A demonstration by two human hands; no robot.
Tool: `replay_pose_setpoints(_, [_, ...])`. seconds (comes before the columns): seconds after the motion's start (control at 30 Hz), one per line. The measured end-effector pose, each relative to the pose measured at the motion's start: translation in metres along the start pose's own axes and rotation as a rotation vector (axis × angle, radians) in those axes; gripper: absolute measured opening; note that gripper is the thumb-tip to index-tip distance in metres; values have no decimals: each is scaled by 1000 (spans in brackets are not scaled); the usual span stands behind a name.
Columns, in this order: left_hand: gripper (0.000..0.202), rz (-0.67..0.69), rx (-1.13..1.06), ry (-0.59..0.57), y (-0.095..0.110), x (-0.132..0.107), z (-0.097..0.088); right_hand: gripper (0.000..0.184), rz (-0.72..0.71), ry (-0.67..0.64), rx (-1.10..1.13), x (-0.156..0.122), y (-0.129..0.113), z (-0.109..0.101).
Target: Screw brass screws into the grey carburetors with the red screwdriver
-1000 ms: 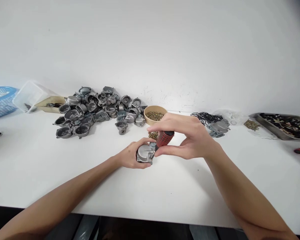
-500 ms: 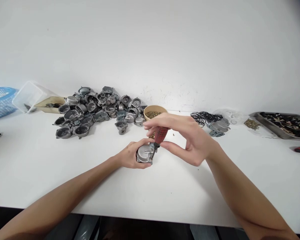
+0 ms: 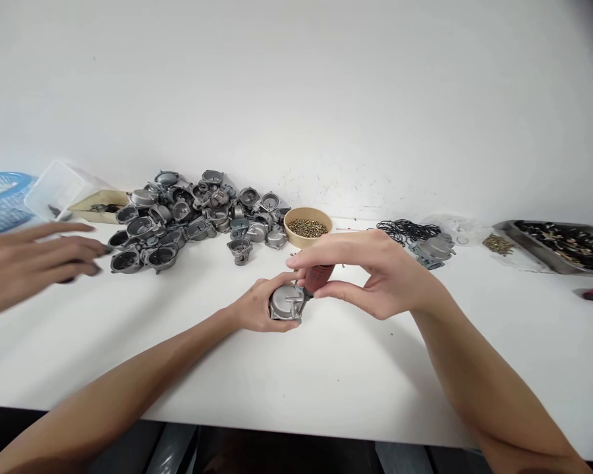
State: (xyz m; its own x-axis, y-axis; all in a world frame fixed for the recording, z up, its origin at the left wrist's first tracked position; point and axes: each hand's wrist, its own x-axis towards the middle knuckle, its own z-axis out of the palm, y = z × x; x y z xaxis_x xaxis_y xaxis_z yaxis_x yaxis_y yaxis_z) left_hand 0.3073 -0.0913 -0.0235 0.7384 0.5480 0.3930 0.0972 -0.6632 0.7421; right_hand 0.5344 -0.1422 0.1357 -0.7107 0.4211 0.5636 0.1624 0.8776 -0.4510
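My left hand [image 3: 254, 309] is closed round a small grey metal housing [image 3: 286, 304] that rests on the white table [image 3: 326, 375] near its middle. My right hand [image 3: 375, 273] pinches the red handle of a screwdriver [image 3: 317, 276] between thumb and fingers. The tool's tip sits on the housing's right edge. Just behind my hands stands a tan bowl of brass screws [image 3: 307, 228].
A pile of grey metal housings [image 3: 188, 214] lies at the back left. Another person's hand [image 3: 27, 260] reaches in from the left edge. Black O-rings [image 3: 405, 230], a grey carburettor body [image 3: 432, 252], a metal tray of parts [image 3: 558, 245], a clear tub [image 3: 62, 191] and a blue basket [image 3: 0, 197] line the back.
My right hand has turned the screwdriver handle and dropped lower over the housing. Another person's hand has come in from the left. My left hand has stayed put.
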Motion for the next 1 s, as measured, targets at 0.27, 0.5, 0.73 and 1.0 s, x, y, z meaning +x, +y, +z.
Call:
replay_pose_setpoints(0.27, [73,5,3,11,0,-2,0,36,-9,-21,78,0,-2,-2])
replay_pose_setpoints(0.5, [75,-20,29,0,1,-1,-1,32,-46,90,41,4,6,1])
replay_pose_setpoints(0.73, [73,-15,-4,-10,0,0,0,34,3,40,198,-1,9,0])
replay_pose_setpoints(1.0, [73,-39,7,8,5,1,-2,36,10,82,134,2,11,4])
